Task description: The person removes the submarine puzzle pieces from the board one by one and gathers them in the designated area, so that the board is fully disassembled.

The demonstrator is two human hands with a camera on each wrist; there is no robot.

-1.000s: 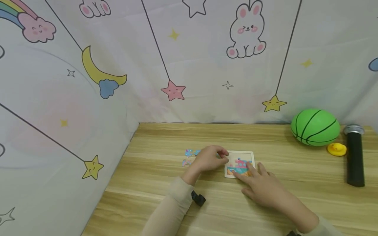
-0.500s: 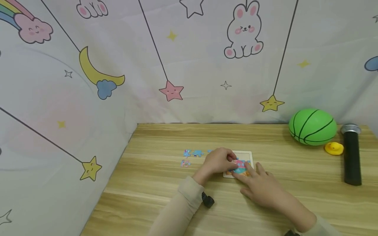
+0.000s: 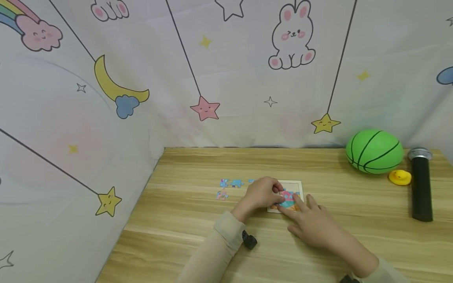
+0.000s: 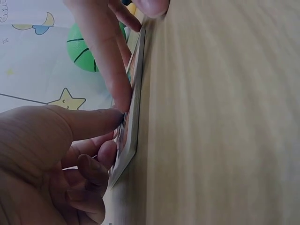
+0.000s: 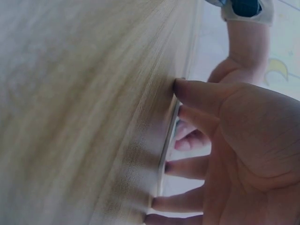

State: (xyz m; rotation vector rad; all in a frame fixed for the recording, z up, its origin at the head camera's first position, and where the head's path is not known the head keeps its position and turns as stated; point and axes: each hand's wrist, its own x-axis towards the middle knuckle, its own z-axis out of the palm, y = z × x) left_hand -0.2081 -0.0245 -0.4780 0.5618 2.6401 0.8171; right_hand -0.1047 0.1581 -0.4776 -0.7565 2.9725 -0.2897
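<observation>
Over the puzzle tray's (image 3: 292, 186) left edge: my left fingers (image 3: 277, 185), bent, grasp unclear; astride its near-right corner: my right fingers (image 3: 289, 213), straight, ungrasping.

back and left sides are closed off by pale creased cloth (image 3: 240, 74), printed with stars (image 3: 205, 109), moon (image 3: 107, 83), bunny (image 3: 292, 45). wood-grain tabletop (image 3: 155, 239) is set along it, softly lit.

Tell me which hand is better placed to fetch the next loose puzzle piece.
Probably the left hand: the loose pieces lie on its side of the frame, while the right hand is farther from them, its spread fingers over the puzzle.
</observation>
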